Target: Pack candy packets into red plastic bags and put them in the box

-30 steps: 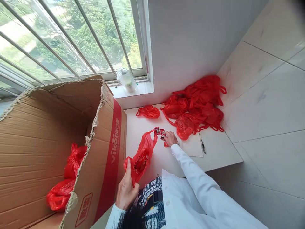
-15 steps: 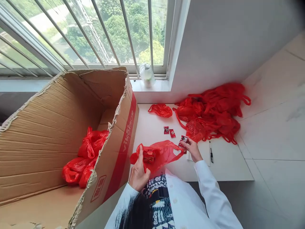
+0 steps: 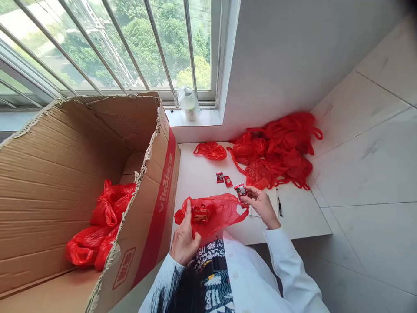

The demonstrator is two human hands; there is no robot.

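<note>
My left hand (image 3: 185, 239) grips a red plastic bag (image 3: 224, 213) near its closed end, fingers over the film and thumb apart. Through the thin film shows a shiny red-and-gold packet (image 3: 201, 214) beside my fingers. My right hand (image 3: 260, 204) pinches a small red, black and white wrapped packet (image 3: 240, 190) above the bag's handle end. Two similar small packets, one a dark red packet (image 3: 220, 177) and one a brighter red packet (image 3: 228, 181), lie on the white table (image 3: 192, 178) just beyond the bag.
A large open cardboard box (image 3: 156, 182) stands at left, with several filled red bags (image 3: 112, 204) inside. A heap of red bags (image 3: 280, 148) covers the table's back right; a single red bag (image 3: 211, 151) lies nearer the window. A pen (image 3: 279, 204) rests on paper; a wrapped cup (image 3: 189, 106) is on the sill.
The view has shifted a little to the right. My right hand has turned the small packet and moved it slightly left relative to the bag. My left hand keeps its hold.
</note>
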